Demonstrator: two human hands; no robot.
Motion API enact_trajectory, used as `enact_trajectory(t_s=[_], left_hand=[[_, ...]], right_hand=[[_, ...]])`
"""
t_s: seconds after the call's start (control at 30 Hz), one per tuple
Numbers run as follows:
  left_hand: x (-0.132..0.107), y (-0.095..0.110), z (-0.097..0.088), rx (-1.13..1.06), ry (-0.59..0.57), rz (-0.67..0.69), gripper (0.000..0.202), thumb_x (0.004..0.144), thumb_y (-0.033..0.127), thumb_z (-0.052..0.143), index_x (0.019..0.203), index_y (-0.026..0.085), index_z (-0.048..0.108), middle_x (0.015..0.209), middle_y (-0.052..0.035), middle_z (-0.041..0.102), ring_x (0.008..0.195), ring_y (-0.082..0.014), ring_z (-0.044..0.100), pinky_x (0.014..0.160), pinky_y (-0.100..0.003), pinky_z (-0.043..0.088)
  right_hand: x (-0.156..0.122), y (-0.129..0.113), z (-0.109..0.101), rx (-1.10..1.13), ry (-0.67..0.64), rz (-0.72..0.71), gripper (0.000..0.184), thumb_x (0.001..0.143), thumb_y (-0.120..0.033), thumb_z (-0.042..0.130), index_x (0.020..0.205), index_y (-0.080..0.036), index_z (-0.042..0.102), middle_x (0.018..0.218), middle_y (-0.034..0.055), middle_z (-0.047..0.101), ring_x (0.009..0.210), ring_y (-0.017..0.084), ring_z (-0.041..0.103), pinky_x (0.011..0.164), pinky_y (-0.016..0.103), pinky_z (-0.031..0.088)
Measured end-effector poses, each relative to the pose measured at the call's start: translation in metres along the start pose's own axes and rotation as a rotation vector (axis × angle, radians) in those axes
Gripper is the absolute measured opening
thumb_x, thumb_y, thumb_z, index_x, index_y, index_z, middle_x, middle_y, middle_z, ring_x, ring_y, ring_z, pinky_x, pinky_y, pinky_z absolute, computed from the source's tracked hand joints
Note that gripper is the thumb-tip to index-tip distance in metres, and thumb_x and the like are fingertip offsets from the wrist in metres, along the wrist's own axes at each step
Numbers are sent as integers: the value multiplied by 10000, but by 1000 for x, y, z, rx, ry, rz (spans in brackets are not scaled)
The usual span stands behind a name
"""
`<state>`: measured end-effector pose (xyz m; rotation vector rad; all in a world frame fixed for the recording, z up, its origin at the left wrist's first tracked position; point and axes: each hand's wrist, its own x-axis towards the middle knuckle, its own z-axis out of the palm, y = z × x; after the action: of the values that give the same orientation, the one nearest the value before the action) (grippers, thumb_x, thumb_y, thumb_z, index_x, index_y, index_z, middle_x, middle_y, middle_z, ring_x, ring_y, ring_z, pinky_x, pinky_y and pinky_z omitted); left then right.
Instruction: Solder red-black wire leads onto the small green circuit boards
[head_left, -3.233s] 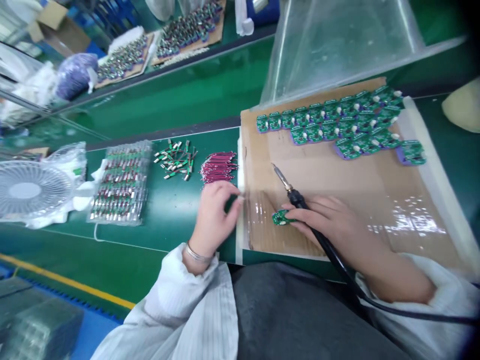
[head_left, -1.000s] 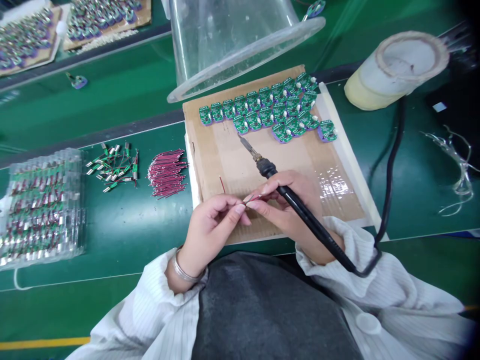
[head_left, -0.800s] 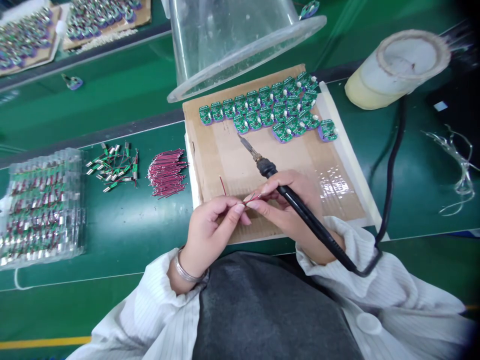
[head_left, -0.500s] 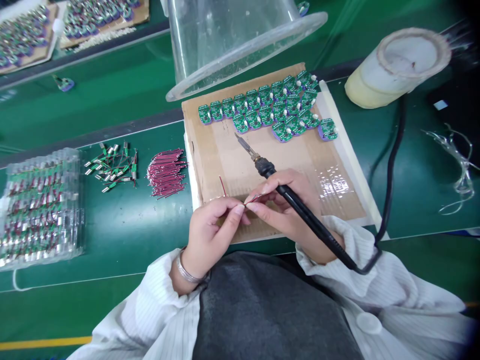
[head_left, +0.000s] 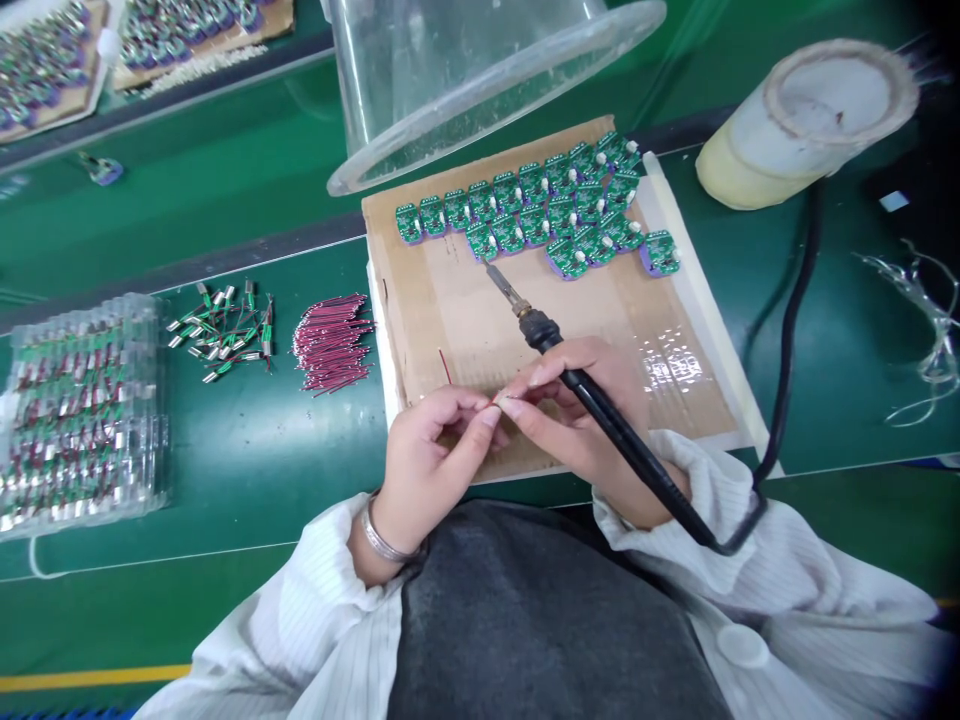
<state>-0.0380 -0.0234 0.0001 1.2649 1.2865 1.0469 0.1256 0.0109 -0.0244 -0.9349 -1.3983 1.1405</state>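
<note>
Thumb and fingers of my left hand pinch a thin red wire, one end of which sticks up behind the fingers. My right hand meets it fingertip to fingertip and pinches at the wire too. A black soldering iron rests in the same right hand, its metal tip pointing up and left toward the boards. Both hands are over the near part of a cardboard sheet. Rows of green circuit boards lie across its far part. What sits exactly between the fingertips is too small to make out.
Left of the cardboard lie a bundle of red wires, a heap of small wired metal parts and stacked clear trays. A clear plastic hood hangs above the boards. At right stand a whitish cylinder and the iron's black cable.
My fingertips have shifted slightly to the right, and a red bit of wire now shows between them. The soldering iron has moved a little to the right with my hand.
</note>
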Motion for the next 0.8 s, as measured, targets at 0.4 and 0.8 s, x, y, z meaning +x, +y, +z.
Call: enact_trajectory(t_s=[0.4,0.8], left_hand=[[3,0,-1,-474,-137,-276,160,914,258,641,794,152,624,599,32,671,508,-35,575,520,-123,455],[5,2,-4,-489,-204,-432,220,887,331,661,806,137,597,595,19,646,413,-22,409,400,-136,297]], right_hand=[[4,-4,1,57,-47,0,255,768,-154,746,909,-252,558,822,-17,696,764,178,726,620,284,613],[2,4,-6,-130,-148,-51,213,823,-196,706,962,-300,583,886,-33,658,772,145,701,654,283,615]])
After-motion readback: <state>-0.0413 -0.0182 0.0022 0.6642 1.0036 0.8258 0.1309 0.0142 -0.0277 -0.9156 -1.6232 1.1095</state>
